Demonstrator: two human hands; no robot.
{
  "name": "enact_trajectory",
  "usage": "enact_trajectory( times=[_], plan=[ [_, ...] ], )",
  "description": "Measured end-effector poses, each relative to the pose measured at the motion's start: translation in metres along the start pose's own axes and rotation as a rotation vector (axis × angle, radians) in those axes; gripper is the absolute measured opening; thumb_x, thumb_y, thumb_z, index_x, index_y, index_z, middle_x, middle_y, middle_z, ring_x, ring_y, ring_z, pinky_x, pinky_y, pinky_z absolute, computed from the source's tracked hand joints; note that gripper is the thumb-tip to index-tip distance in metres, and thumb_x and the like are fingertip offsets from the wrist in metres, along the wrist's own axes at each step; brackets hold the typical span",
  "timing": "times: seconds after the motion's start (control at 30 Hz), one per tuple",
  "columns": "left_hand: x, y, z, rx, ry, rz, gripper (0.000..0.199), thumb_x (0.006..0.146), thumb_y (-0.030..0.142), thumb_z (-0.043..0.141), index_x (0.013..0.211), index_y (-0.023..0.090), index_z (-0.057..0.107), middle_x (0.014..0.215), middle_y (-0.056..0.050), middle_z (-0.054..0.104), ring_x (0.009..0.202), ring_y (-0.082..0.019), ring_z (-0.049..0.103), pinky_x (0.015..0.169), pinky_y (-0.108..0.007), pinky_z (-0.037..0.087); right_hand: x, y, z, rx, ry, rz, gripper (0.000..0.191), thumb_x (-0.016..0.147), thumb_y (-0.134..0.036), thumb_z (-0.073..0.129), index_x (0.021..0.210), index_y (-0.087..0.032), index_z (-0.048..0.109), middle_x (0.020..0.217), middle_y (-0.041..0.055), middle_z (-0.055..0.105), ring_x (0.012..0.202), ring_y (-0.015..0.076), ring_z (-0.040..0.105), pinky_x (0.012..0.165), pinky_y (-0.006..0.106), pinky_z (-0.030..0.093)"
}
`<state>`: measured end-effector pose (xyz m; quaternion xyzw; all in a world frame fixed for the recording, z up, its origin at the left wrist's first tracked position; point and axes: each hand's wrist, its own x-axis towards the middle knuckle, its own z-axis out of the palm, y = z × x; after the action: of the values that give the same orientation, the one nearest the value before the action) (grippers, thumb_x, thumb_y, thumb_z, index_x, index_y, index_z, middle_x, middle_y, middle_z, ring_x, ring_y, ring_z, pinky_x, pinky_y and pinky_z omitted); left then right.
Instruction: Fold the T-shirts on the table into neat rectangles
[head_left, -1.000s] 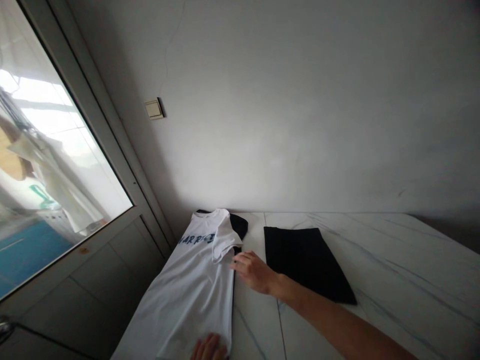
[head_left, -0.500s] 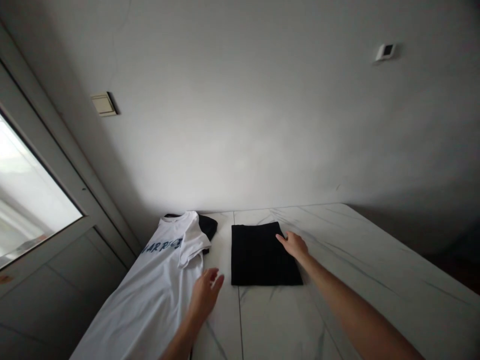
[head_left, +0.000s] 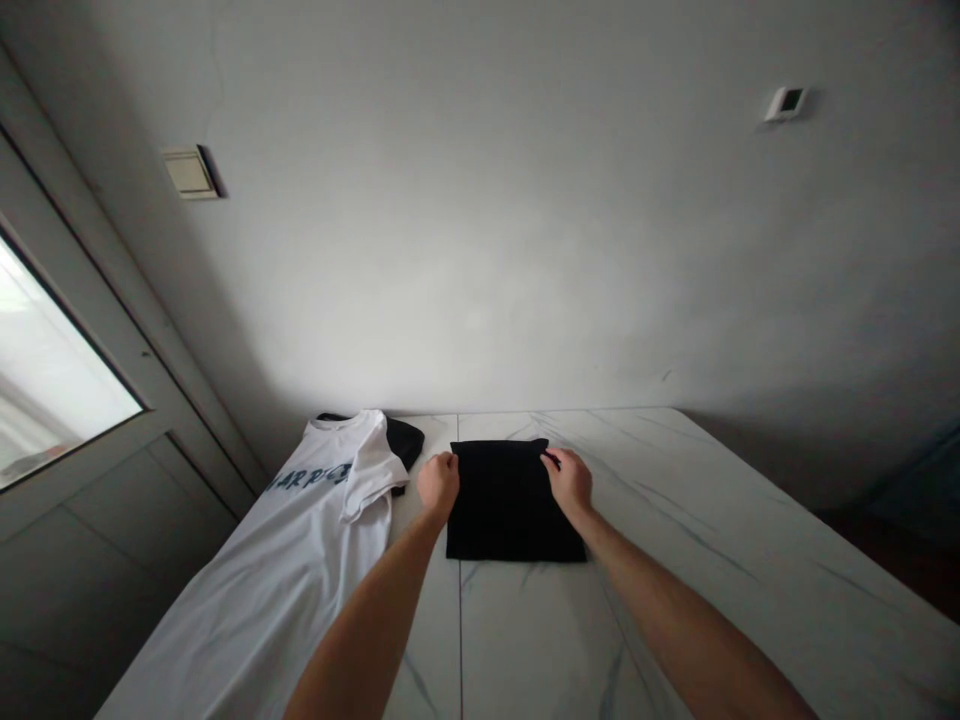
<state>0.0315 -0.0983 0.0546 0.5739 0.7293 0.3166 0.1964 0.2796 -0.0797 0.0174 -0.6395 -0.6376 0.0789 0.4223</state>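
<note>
A black garment folded into a flat square lies on the marble-patterned table. At its far left edge my left hand is closed, pinching the cloth. My right hand grips the far right edge between thumb and fingers. What kind of garment it is cannot be made out. To the left, a white T-shirt with dark lettering is spread out, one sleeve towards the black square. Part of another black item shows from under the T-shirt's far end.
A grey wall rises behind the table, with a light switch at left and a small white device at right. A door with a glass pane stands along the left side.
My left hand has moved forward from beside the white T-shirt to the black garment's left edge and closed on it. My right hand has closed on the right edge.
</note>
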Motion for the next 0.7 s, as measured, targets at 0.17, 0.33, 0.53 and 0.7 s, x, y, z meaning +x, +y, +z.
enact_trajectory(
  times=[0.17, 0.33, 0.53, 0.7],
  plan=[
    [-0.062, -0.018, -0.061, -0.219, -0.19, 0.19, 0.035, 0.095, 0.046, 0.048, 0.091, 0.018, 0.067, 0.085, -0.003, 0.07, 0.083, -0.017, 0.062, 0.076, -0.027, 0.047, -0.055, -0.008, -0.078, 0.536, -0.245, 0.045, 0.049, 0.086, -0.065, 0.055, 0.103, -0.02, 0.064, 0.101, 0.0112, 0.07, 0.094, 0.0261, 0.065, 0.087, 0.039, 0.052],
    [-0.142, -0.067, -0.13, -0.61, -1.061, 0.258, 0.048, 0.079, 0.067, 0.066, 0.091, 0.021, 0.067, 0.093, -0.006, 0.073, 0.088, -0.022, 0.066, 0.082, -0.034, 0.05, -0.135, 0.01, -0.179, 0.705, -1.198, 0.071, 0.057, 0.077, -0.074, 0.067, 0.097, -0.021, 0.07, 0.091, 0.0082, 0.072, 0.083, 0.0218, 0.067, 0.078, 0.035, 0.052],
    [-0.077, -0.043, -0.075, -0.181, -0.497, 0.209, 0.037, 0.089, 0.053, 0.056, 0.089, 0.018, 0.069, 0.082, -0.005, 0.072, 0.077, -0.018, 0.065, 0.071, -0.029, 0.05, -0.076, 0.011, -0.121, 0.52, -0.767, 0.123, 0.044, 0.092, -0.06, 0.053, 0.095, -0.018, 0.068, 0.09, 0.0092, 0.072, 0.082, 0.0205, 0.067, 0.073, 0.032, 0.051],
    [0.007, -0.005, 0.001, 0.116, -0.204, 0.103, 0.038, 0.094, 0.033, 0.05, 0.123, 0.014, 0.064, 0.106, -0.013, 0.075, 0.101, -0.024, 0.068, 0.086, -0.031, 0.048, 0.013, 0.012, -0.023, -0.012, -0.326, 0.139, 0.03, 0.092, -0.036, 0.055, 0.113, -0.016, 0.066, 0.095, 0.0084, 0.072, 0.088, 0.0204, 0.067, 0.082, 0.032, 0.05]
  ],
)
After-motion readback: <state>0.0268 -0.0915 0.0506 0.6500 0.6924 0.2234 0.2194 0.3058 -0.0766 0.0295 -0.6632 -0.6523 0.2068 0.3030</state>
